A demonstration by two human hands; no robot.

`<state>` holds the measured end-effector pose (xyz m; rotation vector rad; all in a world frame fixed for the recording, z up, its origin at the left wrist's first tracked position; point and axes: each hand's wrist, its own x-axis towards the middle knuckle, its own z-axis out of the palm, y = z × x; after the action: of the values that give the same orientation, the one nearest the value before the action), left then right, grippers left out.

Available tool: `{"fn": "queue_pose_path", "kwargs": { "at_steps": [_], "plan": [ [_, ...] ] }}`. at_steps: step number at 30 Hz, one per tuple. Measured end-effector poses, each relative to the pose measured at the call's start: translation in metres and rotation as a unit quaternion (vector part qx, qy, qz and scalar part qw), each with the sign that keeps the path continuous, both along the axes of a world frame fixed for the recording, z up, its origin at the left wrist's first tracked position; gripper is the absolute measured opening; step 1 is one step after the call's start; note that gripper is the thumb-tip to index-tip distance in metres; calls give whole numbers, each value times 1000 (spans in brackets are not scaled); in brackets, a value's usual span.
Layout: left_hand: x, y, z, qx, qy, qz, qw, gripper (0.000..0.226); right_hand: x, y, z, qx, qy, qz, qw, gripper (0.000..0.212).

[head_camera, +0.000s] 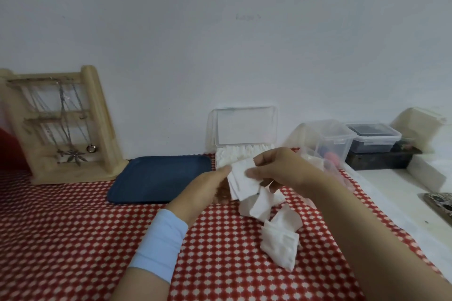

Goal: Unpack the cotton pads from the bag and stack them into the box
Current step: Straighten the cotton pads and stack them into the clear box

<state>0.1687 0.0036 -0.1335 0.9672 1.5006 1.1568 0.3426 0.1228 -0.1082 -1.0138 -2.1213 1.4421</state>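
box part full | left hand, right hand grip cotton pads | loose pads left on worktop

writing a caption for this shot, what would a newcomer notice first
At centre, the left hand and right hand hold a stack of white square cotton pads above the red-and-white patterned tablecloth, with loose white pads lying on it nearby. Behind, against the wall, stands a clear plastic box, lid raised and packed with pads; a blue rectangular tray lies to its left.
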Motion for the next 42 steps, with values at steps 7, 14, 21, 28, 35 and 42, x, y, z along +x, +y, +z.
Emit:
{"fn": "queue_pose_path", "kwargs": {
  "at_steps": [7, 14, 21, 28, 35, 42],
  "plan": [
    [-1, 4, -12, 38, -4, 48, 998, 19, -7, -5, -13, 9, 43, -71, 996, 14],
    [-3, 1, -11, 40, -39, 76, 996, 18, 7, -8, 9, 28, 68, -6, 997, 26],
    [3, -1, -4, 34, -73, 43, 996, 25, -6, -19, 7, 99, -34, -19, 994, 17],
    [-5, -5, -3, 45, -91, -37, 994, 30, -8, -23, 9, 119, -46, -40, 991, 19],
    [-9, -3, -6, 52, -109, -26, 992, 39, -8, -24, 9, 81, -77, -72, 991, 17],
    [-8, -2, -6, 36, -130, 27, 991, 35, -6, -20, 11, 37, 32, -127, 991, 36]
  ]
}}
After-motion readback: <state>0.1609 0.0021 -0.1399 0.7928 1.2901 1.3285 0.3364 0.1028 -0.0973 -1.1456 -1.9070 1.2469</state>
